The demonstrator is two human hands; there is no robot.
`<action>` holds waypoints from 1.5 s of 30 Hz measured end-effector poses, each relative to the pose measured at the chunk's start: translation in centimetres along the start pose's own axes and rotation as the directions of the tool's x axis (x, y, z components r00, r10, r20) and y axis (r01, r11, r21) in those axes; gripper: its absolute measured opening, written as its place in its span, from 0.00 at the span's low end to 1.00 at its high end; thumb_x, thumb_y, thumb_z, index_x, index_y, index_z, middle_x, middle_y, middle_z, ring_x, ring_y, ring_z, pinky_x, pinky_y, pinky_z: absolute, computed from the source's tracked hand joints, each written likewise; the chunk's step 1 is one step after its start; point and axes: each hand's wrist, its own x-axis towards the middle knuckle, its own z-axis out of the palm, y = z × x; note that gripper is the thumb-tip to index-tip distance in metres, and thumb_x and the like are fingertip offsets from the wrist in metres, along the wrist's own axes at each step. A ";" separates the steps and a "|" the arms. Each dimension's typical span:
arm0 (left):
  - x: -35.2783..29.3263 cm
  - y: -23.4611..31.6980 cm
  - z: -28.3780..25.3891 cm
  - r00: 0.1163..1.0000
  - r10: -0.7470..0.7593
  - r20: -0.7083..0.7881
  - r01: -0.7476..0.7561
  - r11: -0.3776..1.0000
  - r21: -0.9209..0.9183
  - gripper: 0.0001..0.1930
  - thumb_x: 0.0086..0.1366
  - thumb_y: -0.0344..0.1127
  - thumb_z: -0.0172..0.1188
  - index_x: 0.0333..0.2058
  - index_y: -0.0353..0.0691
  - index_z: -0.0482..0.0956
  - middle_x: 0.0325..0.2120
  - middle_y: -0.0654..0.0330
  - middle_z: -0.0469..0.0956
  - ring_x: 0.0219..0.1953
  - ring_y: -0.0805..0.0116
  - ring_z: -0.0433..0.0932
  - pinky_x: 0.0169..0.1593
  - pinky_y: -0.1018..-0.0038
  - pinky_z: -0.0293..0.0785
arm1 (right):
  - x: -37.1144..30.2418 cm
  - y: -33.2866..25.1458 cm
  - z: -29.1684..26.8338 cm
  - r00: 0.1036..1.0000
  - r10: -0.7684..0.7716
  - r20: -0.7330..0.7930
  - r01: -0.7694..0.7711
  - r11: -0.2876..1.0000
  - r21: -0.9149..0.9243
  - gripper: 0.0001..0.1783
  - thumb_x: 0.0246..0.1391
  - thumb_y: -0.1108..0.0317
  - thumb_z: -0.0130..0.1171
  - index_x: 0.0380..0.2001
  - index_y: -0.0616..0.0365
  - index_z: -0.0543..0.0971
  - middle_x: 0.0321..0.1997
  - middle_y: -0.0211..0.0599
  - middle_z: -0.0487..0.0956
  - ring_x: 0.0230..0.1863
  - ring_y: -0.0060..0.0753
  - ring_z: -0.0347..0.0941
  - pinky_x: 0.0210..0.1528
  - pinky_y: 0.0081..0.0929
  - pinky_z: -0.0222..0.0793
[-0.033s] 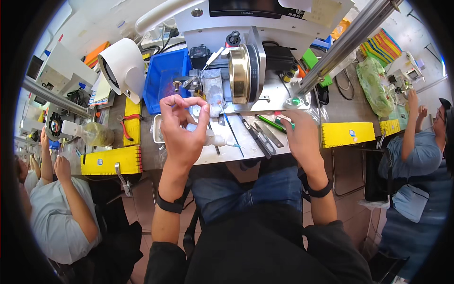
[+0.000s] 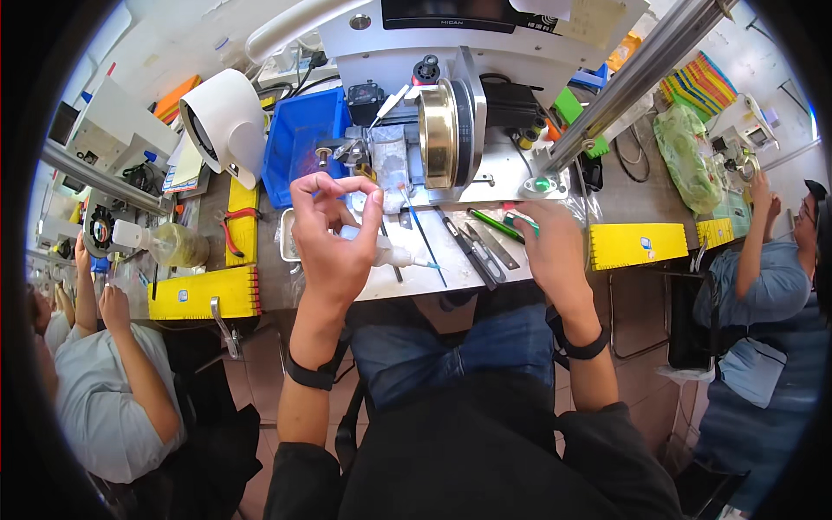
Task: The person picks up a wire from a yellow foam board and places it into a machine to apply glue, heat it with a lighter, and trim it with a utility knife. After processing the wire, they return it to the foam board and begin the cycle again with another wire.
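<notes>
My left hand (image 2: 334,247) is raised over the bench's front edge, thumb and index finger bent together in a pinch. Anything between those fingertips is too small to make out. Partly behind this hand is a white squeeze bottle (image 2: 394,255) with a thin blue needle tip; whether the lower fingers touch it is hidden. My right hand (image 2: 555,247) rests low at the bench edge, its fingers curled over a small green item (image 2: 527,226), mostly covered. Beside it lie a green pen (image 2: 496,226), black tweezers (image 2: 468,249), a flat metal blade (image 2: 492,246) and a thin blue brush (image 2: 425,236).
Ahead stands a machine with a brass-coloured wheel (image 2: 436,136). A blue bin (image 2: 299,139) and white lamp head (image 2: 224,126) are to its left. Red-handled pliers (image 2: 234,230) lie on a yellow folder. A metal post (image 2: 637,91) slants at right. Co-workers sit on both sides.
</notes>
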 end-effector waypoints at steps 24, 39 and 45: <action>0.2 -0.5 -0.3 0.999 -0.039 0.010 0.039 0.997 -0.073 0.21 0.59 0.24 0.64 0.41 0.41 0.58 0.32 0.60 0.81 0.22 0.87 0.66 0.25 0.87 0.58 | -6.6 -8.0 2.5 0.542 -0.039 0.839 -0.801 -0.325 0.502 0.33 0.62 0.43 0.37 0.10 0.55 0.64 0.06 0.21 0.50 0.09 0.19 0.41 0.15 0.20 0.40; 0.2 -0.1 -0.4 0.998 -0.062 0.022 0.063 0.996 -0.061 0.21 0.59 0.23 0.64 0.41 0.41 0.58 0.35 0.55 0.81 0.20 0.87 0.63 0.27 0.89 0.59 | -6.3 -8.3 5.3 0.635 -0.035 0.772 -0.691 -0.473 0.547 0.29 0.62 0.48 0.35 0.12 0.54 0.61 0.07 0.20 0.47 0.09 0.17 0.38 0.13 0.20 0.35; 0.2 -0.1 -0.3 0.998 -0.053 0.022 0.055 0.996 -0.077 0.21 0.59 0.23 0.64 0.41 0.41 0.58 0.35 0.55 0.81 0.20 0.86 0.64 0.27 0.89 0.60 | -6.5 -8.4 5.5 0.639 -0.049 0.768 -0.695 -0.464 0.549 0.29 0.63 0.48 0.34 0.12 0.54 0.61 0.08 0.20 0.48 0.09 0.17 0.38 0.13 0.20 0.35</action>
